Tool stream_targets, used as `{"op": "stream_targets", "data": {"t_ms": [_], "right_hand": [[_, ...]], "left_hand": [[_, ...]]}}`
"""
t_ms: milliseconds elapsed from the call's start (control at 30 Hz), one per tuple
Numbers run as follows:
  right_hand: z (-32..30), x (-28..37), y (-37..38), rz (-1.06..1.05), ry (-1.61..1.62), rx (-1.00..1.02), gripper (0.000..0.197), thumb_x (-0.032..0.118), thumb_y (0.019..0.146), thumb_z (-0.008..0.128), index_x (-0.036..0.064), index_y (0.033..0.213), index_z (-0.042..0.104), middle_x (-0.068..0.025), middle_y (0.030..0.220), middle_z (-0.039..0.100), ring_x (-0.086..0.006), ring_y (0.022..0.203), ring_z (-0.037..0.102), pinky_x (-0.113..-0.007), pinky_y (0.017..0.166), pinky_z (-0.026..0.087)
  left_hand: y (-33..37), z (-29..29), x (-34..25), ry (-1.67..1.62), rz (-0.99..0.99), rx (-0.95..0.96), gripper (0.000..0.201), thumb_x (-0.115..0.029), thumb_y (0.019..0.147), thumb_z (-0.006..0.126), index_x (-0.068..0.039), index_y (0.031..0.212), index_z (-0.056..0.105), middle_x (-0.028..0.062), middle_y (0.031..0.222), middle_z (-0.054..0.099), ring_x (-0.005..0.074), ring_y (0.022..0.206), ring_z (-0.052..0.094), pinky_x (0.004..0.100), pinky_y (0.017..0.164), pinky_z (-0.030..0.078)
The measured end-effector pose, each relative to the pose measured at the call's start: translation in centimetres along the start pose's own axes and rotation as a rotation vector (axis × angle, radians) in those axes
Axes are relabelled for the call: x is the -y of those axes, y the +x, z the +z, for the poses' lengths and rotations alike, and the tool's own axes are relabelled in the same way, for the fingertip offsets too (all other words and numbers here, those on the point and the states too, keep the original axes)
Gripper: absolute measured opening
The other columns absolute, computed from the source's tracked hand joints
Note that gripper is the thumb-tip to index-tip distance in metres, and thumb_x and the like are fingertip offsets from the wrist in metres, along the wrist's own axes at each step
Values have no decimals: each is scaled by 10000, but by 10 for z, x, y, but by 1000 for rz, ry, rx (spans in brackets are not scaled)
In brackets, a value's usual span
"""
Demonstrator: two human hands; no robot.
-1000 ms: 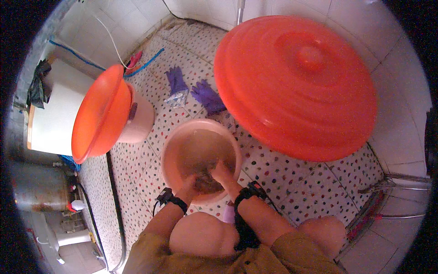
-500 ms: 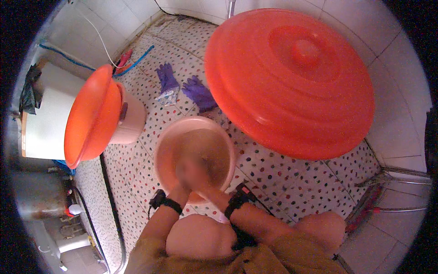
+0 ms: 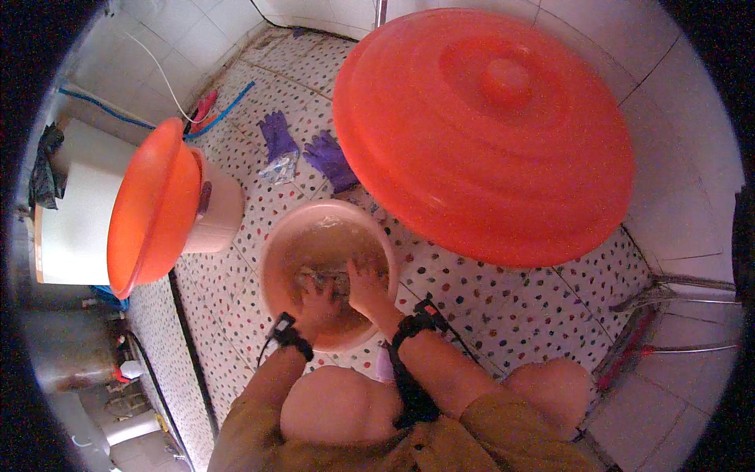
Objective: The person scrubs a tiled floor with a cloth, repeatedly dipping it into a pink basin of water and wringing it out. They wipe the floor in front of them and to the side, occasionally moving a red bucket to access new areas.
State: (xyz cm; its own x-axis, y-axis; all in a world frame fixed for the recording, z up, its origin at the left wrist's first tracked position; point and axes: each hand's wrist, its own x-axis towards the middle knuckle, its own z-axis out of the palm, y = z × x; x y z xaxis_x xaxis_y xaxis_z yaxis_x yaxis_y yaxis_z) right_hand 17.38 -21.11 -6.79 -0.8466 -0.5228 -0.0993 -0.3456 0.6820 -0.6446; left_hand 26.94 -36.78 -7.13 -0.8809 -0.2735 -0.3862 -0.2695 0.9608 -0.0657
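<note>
Greyish wet material [image 3: 336, 283] lay in the murky water [image 3: 322, 240] of the pink basin [image 3: 271, 283], between the two hands and inside the rim. The left hand [image 3: 318, 305] had its fingers spread at the near side; the right hand [image 3: 366, 289] had its fingers slightly parted, pointing forward, and whether either pinched anything could not be told. Speckled floor [image 3: 472, 307] ran around the basin, wider to the right than toward the pale bucket [image 3: 220, 212]. Beyond the far rim lay purple gloves [image 3: 277, 138], near the red lid's [image 3: 487, 149] edge.
</note>
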Motion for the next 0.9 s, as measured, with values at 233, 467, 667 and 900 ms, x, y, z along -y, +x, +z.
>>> {"op": "stream_targets", "data": {"t_ms": [233, 467, 667, 900], "right_hand": [[68, -33, 9, 36, 171, -265, 220, 90, 892, 607, -8, 1080, 668, -200, 1056, 701, -371, 1086, 655, -478, 968, 523], [34, 13, 19, 79, 659, 93, 144, 121, 918, 585, 17, 1004, 636, -170, 955, 665, -351, 951, 630, -453, 873, 518], [13, 96, 24, 2, 1246, 186, 117, 147, 941, 565, 39, 939, 609, -145, 868, 633, -334, 834, 608, -431, 791, 514], [-27, 62, 15, -78, 758, -62, 152, 163, 999, 526, 29, 1008, 596, -187, 875, 652, -387, 825, 658, -494, 727, 536]], "left_hand": [[7, 16, 19, -304, 286, 36, 485, -337, 946, 660, -200, 1409, 609, 258, 1601, 340, 543, 1398, 380, 620, 1119, 400], [5, 5, 52, -1276, -330, 141, 485, -305, 951, 653, -175, 1414, 591, 233, 1574, 373, 509, 1365, 416, 606, 1095, 426], [-9, -1, 55, -1433, -434, 133, 486, -277, 954, 648, -153, 1419, 575, 212, 1552, 402, 479, 1337, 448, 594, 1075, 448], [0, -11, 52, -1450, -416, 104, 488, -245, 959, 641, -128, 1424, 556, 187, 1525, 435, 446, 1303, 485, 580, 1051, 473]]}}
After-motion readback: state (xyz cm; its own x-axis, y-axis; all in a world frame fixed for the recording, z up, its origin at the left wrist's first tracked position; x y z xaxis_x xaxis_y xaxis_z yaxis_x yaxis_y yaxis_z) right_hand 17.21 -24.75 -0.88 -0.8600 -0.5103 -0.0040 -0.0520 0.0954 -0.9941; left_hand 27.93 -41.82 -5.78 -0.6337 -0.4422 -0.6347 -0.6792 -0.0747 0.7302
